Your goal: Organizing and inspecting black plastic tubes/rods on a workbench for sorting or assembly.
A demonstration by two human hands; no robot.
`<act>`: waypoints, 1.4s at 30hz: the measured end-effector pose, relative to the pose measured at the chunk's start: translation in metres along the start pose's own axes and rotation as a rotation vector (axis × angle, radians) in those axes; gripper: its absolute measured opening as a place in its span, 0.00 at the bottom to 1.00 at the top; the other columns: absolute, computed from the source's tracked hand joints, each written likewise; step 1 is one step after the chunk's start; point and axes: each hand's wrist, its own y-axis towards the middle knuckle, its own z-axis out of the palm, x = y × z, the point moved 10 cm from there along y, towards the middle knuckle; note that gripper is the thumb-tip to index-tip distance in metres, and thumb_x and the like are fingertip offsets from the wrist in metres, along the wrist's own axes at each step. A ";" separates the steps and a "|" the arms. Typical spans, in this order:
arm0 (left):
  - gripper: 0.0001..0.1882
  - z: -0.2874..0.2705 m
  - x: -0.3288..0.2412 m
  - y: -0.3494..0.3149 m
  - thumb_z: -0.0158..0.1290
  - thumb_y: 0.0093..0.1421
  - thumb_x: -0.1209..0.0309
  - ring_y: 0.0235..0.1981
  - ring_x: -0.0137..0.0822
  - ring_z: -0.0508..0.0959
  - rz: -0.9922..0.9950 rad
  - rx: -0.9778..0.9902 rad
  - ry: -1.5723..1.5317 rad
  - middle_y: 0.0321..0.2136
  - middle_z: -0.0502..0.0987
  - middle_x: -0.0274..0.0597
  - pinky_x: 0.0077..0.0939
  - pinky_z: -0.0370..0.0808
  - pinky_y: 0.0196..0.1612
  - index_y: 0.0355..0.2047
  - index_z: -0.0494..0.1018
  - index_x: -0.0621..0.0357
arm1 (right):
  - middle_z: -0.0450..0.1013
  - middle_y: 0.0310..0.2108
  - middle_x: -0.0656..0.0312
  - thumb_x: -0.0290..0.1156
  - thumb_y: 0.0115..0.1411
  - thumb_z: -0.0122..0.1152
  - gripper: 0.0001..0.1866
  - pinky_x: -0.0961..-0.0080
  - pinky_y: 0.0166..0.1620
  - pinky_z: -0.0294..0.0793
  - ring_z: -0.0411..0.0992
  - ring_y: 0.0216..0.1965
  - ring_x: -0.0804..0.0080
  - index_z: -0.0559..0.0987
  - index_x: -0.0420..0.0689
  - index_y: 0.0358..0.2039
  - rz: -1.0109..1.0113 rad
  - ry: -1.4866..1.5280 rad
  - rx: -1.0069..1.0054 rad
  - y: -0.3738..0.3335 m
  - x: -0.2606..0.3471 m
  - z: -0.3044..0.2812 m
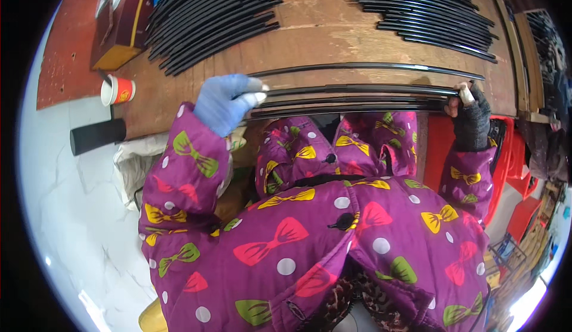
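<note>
My left hand (229,102), in a pale blue glove with light fingertips, pinches the left end of a thin black rod (357,87). At the rod's right end, my right hand (471,114) closes its thumb and fingers on it; this hand wears a dark glove that leaves fingertips bare. The rod lies crosswise in front of me, near the table's front edge. Several more black rods (357,100) run alongside it on my side, close to the edge. A single black rod (357,66) lies parallel just beyond. Whether my fingers also touch the neighbouring rods, I cannot tell.
Piles of black rods lie at the far left (208,22) and far right (435,16) of the wooden table (310,40). A dark red box (122,25) and a paper cup (117,90) stand left. A black cylinder (98,136) juts past the edge. Red plastic seats (506,171) are at right.
</note>
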 end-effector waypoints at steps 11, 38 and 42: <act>0.09 0.009 0.034 -0.002 0.56 0.47 0.80 0.15 0.20 0.68 -0.259 0.101 -0.243 0.19 0.76 0.37 0.13 0.65 0.18 0.31 0.77 0.66 | 0.66 0.17 0.64 0.33 0.57 0.52 0.11 0.82 0.23 0.61 0.62 0.17 0.79 0.73 0.38 0.34 -0.072 -0.248 -0.227 -0.008 0.022 -0.021; 0.10 -0.062 -0.008 0.029 0.54 0.53 0.68 0.38 0.43 0.74 0.189 -0.444 0.865 0.38 0.73 0.45 0.28 0.71 0.43 0.36 0.75 0.54 | 0.71 0.34 0.52 0.24 0.47 0.57 0.16 0.63 0.39 0.70 0.70 0.36 0.51 0.73 0.45 0.39 -0.507 -1.586 -0.050 0.082 0.055 0.015; 0.14 -0.056 0.013 0.042 0.55 0.51 0.69 0.41 0.43 0.73 0.072 -0.324 0.886 0.40 0.73 0.43 0.30 0.70 0.44 0.39 0.74 0.55 | 0.69 0.38 0.54 0.25 0.44 0.58 0.18 0.61 0.43 0.68 0.67 0.42 0.53 0.72 0.47 0.40 -0.319 -1.880 0.076 0.095 0.043 0.033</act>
